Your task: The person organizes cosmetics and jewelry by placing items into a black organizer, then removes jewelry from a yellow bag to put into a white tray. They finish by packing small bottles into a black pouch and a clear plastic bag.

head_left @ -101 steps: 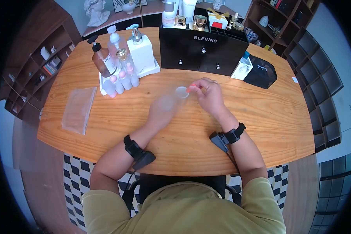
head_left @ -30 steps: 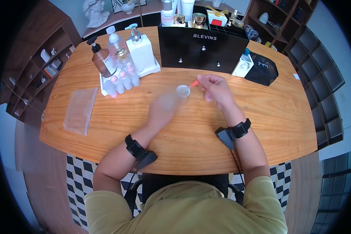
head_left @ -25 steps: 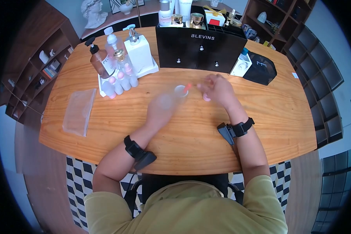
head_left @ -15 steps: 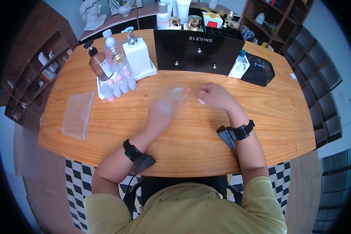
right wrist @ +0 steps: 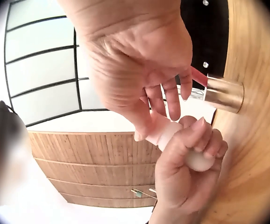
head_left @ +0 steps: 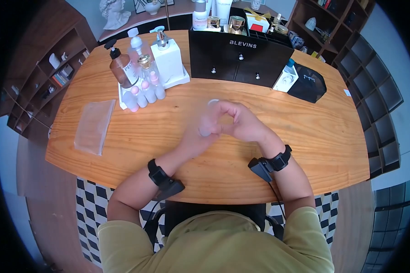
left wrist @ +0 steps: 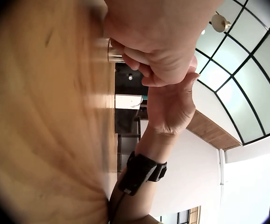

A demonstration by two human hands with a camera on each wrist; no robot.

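Note:
My left hand point(right wrist: 186, 179) grips a small whitish bottle point(right wrist: 200, 161), its rounded base showing between the curled fingers. At the bottle's other end is a pink cap point(right wrist: 157, 128), held between the thumb and fingers of my right hand point(right wrist: 135, 60). In the head view the left hand point(head_left: 197, 140) is partly blurred and meets the right hand point(head_left: 246, 123) above the middle of the table. Just beyond them stands a gold-coloured cylindrical jar point(right wrist: 226, 94), with a red stick-like tool point(right wrist: 199, 76) at its top. The hands cover most of this jar in the head view.
A white tray point(head_left: 180, 81) with pump bottles and several small pink-capped bottles stands at the back left. A clear pouch point(head_left: 94, 127) lies at left. Behind is a black drawer organizer point(head_left: 214, 52), with a white box point(head_left: 285, 79) and black bag point(head_left: 308, 84) beside it.
My right hand has let go of the red tool, leaving it in the jar. It has moved left to the bottle, bringing the pink cap from its palm. The left hand keeps its hold.

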